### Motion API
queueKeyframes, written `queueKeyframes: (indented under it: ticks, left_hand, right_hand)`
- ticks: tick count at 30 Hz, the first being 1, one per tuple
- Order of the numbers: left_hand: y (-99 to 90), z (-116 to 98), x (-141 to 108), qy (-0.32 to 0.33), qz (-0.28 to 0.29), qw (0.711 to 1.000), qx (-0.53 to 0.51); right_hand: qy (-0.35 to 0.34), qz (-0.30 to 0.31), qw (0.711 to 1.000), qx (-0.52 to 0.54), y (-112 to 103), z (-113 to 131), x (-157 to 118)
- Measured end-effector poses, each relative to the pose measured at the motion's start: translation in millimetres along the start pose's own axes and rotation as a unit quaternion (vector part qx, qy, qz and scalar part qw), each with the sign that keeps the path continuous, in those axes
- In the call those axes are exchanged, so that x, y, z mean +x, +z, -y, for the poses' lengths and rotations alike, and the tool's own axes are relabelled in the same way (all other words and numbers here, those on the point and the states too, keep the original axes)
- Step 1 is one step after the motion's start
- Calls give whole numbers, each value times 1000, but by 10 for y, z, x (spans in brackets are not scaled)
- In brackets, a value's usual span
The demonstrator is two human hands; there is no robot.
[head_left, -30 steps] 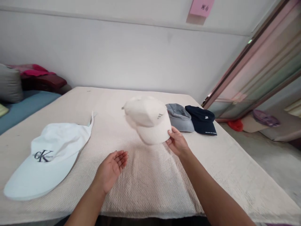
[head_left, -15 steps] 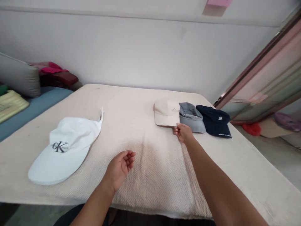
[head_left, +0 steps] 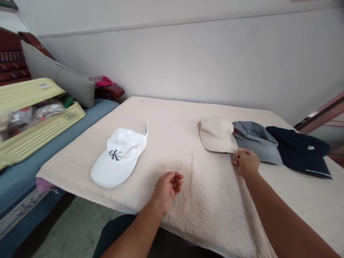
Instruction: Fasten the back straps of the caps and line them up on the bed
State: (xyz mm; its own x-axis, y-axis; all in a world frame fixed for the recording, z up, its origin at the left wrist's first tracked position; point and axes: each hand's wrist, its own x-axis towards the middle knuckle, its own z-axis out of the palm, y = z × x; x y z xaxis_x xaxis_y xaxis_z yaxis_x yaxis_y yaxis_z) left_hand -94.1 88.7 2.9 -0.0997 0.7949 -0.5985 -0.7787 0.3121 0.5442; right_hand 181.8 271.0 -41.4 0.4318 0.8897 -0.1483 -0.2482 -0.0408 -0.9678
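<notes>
My right hand (head_left: 246, 162) pinches the front right corner of a beige baseball cap's brim between thumb and fingers. The beige baseball cap (head_left: 217, 132) lies on the cloth-covered table, crown up. Against its right side sits a grey-blue cap (head_left: 255, 138), and beyond that a navy cap (head_left: 301, 147) with a small white emblem; the three form a row. My left hand (head_left: 168, 188) hovers over the near part of the table, empty, its fingers loosely curled and palm turned inward. Left of it rests a white cap (head_left: 119, 156) with black "CK" lettering, untouched.
A pale cloth (head_left: 172, 118) covers the table and hangs over its near edge. On the left, a blue seat (head_left: 100, 109) bears a grey cushion (head_left: 72, 84) and an open yellow case (head_left: 67, 116) with bagged items. A grey wall (head_left: 182, 64) stands behind.
The view has swung to the left, so everything appears further right and the open yellow case shows more. My right hand stays at the beige cap's brim; the left is still empty.
</notes>
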Motion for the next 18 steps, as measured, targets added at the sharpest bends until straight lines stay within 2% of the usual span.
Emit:
queueKeyframes:
  ticks: [4,6,8,10,13,15,18]
  left_hand:
    - [-88,-84,10,37,-35,996,-72]
    - [-137,-141,4,52,-47,992,-102]
    - [-186,-189,-9,59,-56,989,-125]
    - [-238,-229,-24,62,-65,986,-140]
    - [-321,-283,-39,71,-84,981,-157]
    - [-366,-309,-43,75,-95,979,-164]
    - [-392,-319,-43,69,-98,978,-171]
  right_hand:
    - [-32,-36,999,-14,47,-63,-342]
    - [-27,-22,999,-15,129,-90,-568]
    - [-2,23,1000,-12,279,-99,-814]
    - [42,99,994,-13,505,-83,-1069]
    - [95,204,974,-23,971,-24,-1462]
    - [125,273,953,-37,1332,15,-1727]
    - [186,381,903,-72,1855,14,-2095]
